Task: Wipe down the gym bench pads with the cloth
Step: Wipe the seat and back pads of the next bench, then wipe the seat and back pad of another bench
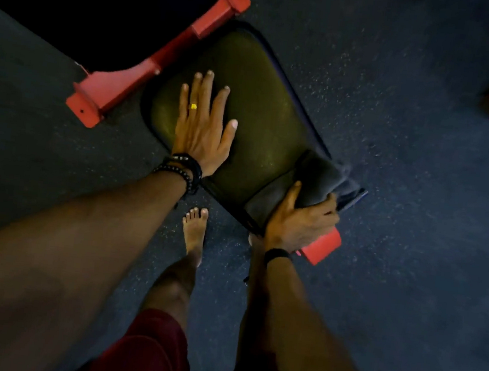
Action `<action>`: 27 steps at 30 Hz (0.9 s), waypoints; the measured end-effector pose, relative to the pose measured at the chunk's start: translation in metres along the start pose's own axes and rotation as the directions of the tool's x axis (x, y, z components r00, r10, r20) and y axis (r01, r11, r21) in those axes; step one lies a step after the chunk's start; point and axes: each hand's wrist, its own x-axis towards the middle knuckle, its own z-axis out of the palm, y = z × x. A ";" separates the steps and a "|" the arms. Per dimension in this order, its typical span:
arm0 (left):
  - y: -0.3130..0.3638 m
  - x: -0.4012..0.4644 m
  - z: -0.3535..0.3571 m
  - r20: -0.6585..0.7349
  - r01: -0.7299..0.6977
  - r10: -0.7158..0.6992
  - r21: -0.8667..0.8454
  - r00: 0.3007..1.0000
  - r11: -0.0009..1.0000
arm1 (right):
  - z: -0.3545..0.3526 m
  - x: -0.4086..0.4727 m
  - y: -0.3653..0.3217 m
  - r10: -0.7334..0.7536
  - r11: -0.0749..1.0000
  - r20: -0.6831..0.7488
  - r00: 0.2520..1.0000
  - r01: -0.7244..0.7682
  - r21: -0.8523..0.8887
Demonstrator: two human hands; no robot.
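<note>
Now your right hand [300, 219] clutches the soft, limp dark grey cloth [314, 178] at the near corner of the olive-black padded bench seat [265, 102]; left hand [202, 128] rests flat, released. Bunch the cloth thickly; it likely slides easily.

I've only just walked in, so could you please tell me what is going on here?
A person is wiping a gym bench. The left hand rests flat, fingers straight, on the dark olive padded seat. The right hand holds a dark grey cloth against the pad's near corner, fingers curled round it. The red metal bench frame stands on the speckled dark floor.
</note>
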 end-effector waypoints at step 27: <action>0.076 -0.177 -0.291 0.162 -0.197 0.249 -0.281 0.955 0.939 | -0.325 -0.066 -0.109 -0.479 0.845 0.500 0.722 0.534 0.037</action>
